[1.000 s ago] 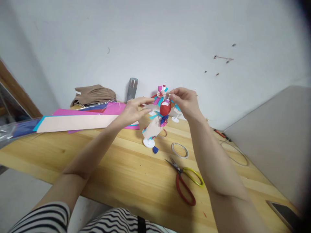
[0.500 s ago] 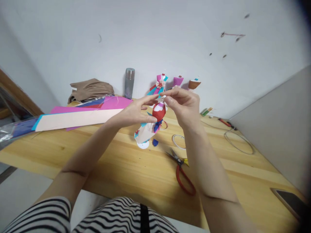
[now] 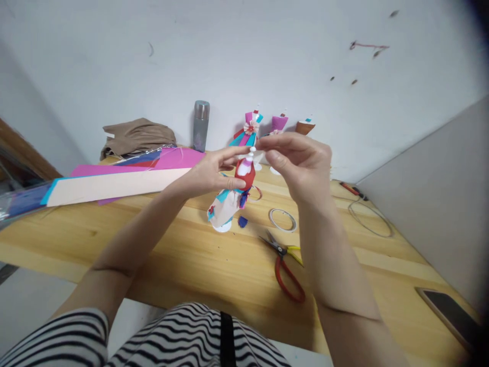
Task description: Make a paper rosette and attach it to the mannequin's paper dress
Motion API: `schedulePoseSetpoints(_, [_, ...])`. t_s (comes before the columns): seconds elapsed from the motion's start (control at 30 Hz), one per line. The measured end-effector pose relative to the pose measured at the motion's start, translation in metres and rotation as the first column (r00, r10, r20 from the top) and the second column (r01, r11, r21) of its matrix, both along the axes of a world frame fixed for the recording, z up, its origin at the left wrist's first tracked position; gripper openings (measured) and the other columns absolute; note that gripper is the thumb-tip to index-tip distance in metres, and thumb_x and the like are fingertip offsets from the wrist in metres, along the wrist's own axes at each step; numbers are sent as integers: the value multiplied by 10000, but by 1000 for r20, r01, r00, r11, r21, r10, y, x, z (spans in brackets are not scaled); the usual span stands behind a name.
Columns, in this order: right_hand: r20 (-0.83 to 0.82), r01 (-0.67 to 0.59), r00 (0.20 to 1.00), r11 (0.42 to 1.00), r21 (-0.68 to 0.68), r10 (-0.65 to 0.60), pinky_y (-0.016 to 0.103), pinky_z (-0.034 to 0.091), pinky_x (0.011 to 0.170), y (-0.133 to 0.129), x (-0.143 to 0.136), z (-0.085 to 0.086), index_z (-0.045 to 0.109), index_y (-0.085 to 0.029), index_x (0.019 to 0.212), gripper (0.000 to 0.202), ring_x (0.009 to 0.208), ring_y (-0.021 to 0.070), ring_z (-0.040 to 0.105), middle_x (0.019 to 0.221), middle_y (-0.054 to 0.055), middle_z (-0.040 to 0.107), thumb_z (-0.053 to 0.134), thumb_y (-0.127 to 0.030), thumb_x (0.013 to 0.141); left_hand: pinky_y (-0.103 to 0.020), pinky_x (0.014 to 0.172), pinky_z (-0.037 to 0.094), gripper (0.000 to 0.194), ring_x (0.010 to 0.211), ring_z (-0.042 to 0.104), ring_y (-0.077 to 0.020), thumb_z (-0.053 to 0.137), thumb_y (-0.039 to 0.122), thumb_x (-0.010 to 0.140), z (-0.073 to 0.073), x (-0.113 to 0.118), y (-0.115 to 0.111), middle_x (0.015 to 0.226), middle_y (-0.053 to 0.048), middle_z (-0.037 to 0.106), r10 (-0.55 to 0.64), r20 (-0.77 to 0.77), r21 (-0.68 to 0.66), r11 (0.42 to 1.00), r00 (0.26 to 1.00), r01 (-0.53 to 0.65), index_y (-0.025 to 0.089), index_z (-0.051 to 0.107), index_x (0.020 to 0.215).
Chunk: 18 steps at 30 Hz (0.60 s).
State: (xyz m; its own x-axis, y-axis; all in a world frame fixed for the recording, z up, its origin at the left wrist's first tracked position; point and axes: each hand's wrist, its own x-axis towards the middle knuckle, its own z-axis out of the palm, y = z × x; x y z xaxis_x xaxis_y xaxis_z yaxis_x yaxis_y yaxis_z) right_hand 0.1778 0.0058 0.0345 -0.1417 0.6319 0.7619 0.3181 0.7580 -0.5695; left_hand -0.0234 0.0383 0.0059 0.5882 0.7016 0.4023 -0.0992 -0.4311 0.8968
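Observation:
A miniature dress form (image 3: 245, 176) stands on a white round base, wearing a red paper bodice and a long pale skirt with blue and red trimmings. Its white neck knob shows at the top. My left hand (image 3: 214, 176) grips the form, thumb pressed on the front of the red bodice and fingers reaching behind. Just right of the neck knob, my right hand (image 3: 298, 163) is raised with thumb and forefinger apart, and nothing shows between them. Behind stand another dressed form (image 3: 251, 127), a form with a magenta top (image 3: 279, 122) and one with a brown top (image 3: 304, 126).
Red-handled scissors (image 3: 284, 265) lie in front, beside a roll of white tape (image 3: 282, 220) and a blue scrap (image 3: 242, 221). Coloured paper sheets (image 3: 114, 187), a brown cloth (image 3: 139, 137) and a grey flask (image 3: 200, 126) are at left; a phone (image 3: 446, 313) and a cable (image 3: 372, 224) at right.
My right hand has come off the neck knob and shifted right, its fingers parting. My left hand keeps its hold on the bodice. The camera view has shifted slightly.

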Motion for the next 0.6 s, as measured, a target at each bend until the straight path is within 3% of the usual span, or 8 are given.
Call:
schedulePoseSetpoints(0.1, [83,67,994,998,-6,-66,422,604,832,-10,19,-9,736,-307,906,77,899,223,729,931,18,768,690,-359,873,-358,988,541,804,1233,637,-295,859,282,653,-2,-3,5,1331,-145,664,-32,3,-36,999,999,32,178,560,1393])
schedulePoseSetpoints(0.23, [376,86,923,996,-12,-75,389,604,694,-24,57,-37,738,-299,916,74,760,217,741,863,10,779,690,-292,859,-348,966,557,812,1199,659,-280,848,276,668,-6,-7,13,1289,-145,689,-17,26,-45,999,1000,19,163,538,1410])
schedulePoseSetpoints(0.33, [448,90,890,996,0,-80,397,605,656,-33,71,-54,731,-331,964,118,767,236,751,884,11,783,679,-293,865,-368,968,561,792,1204,657,-290,866,297,650,-8,-7,16,1324,-159,667,-7,40,-26,1000,999,8,176,575,1377])
schedulePoseSetpoints(0.47, [242,185,948,977,103,-205,470,600,740,-49,49,-49,723,-341,951,168,832,272,736,893,33,766,684,-208,857,-380,1017,528,729,1311,583,-308,855,284,662,-11,-1,15,1432,-150,592,6,72,64,998,997,-11,206,609,1344])
schedulePoseSetpoints(0.6, [148,177,965,956,234,-215,478,586,719,-59,8,-32,697,-330,920,180,811,275,708,807,32,721,686,-167,845,-385,1041,503,696,1302,592,-305,847,286,670,-14,4,10,1448,-123,585,21,97,148,988,995,-36,233,629,1329])
